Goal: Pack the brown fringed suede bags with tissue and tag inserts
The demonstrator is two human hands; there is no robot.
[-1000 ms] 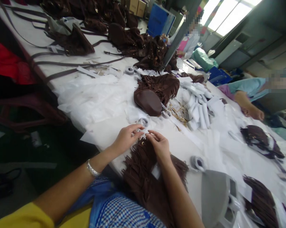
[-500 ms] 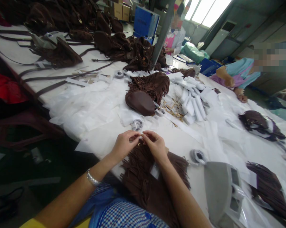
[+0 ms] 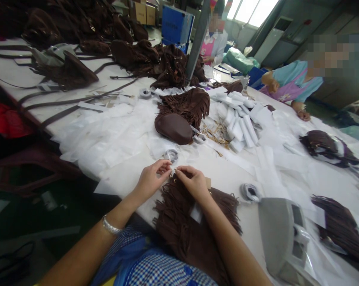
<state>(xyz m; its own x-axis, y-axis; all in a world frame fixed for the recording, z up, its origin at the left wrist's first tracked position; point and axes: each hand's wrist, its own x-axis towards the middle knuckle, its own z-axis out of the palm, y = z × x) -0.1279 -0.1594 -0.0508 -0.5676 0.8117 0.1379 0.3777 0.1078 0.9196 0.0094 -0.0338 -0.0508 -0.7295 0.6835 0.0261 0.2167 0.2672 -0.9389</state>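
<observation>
A dark brown fringed bag (image 3: 182,234) lies against my body at the table's front edge, partly under my forearms. Above its upper edge, my left hand (image 3: 153,179) and my right hand (image 3: 195,183) meet fingertip to fingertip. Both are closed in a pinch around a tiny pale piece, too small to name. Brass-coloured rings show on the bag just below the fingers. A tan card (image 3: 208,182) pokes out beside my right hand. Just beyond the fingertips sits a roll of clear tape (image 3: 171,155). My right forearm hides part of the bag.
Ahead lies another fringed bag (image 3: 175,128) among white wrapping sheets (image 3: 102,139) and white padding strips (image 3: 242,129). A grey tape dispenser (image 3: 275,238) and a tape roll (image 3: 249,193) stand on the right. Brown bags (image 3: 164,63) are heaped beyond. Two people work across the table (image 3: 132,178).
My left hand has shifted slightly left, and its upper fingers have lifted and spread a little. My right hand stays nearly in place. The whole view has tilted slightly.
</observation>
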